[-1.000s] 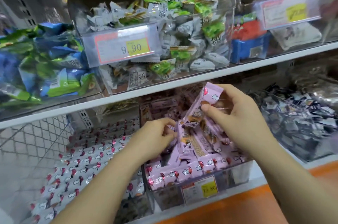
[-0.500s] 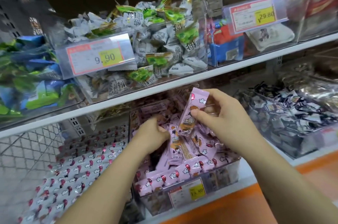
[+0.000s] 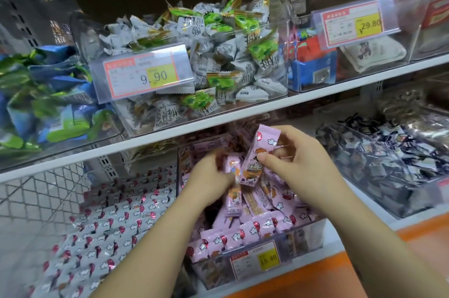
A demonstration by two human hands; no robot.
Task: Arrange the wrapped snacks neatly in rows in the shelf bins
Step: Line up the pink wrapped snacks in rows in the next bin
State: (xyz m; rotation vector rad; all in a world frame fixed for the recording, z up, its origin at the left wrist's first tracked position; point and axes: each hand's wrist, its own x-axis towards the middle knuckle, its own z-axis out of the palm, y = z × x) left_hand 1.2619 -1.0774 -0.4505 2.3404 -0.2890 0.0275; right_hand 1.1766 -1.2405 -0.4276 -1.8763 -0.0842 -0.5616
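Over the clear bin point(image 3: 306, 237) on the lower shelf point(image 3: 345, 234), the right hand point(image 3: 301, 166) pinches a pink wrapped snack point(image 3: 263, 149) upright. Just left of it, the left hand point(image 3: 206, 182) curls round a second pink snack point(image 3: 233, 176), which is blurred. More pink snacks point(image 3: 243, 232) lie in a row along the bin's near edge.

Upper centre of the frame, you face a price tag point(image 3: 142, 76) reading 9.90, set before grey wrappers point(image 3: 268, 62) printed 梅. Upper right, a second tag point(image 3: 354, 26) reads 29.80. Lower centre, a third tag point(image 3: 255, 261) shows 5.80, its first mark unclear.
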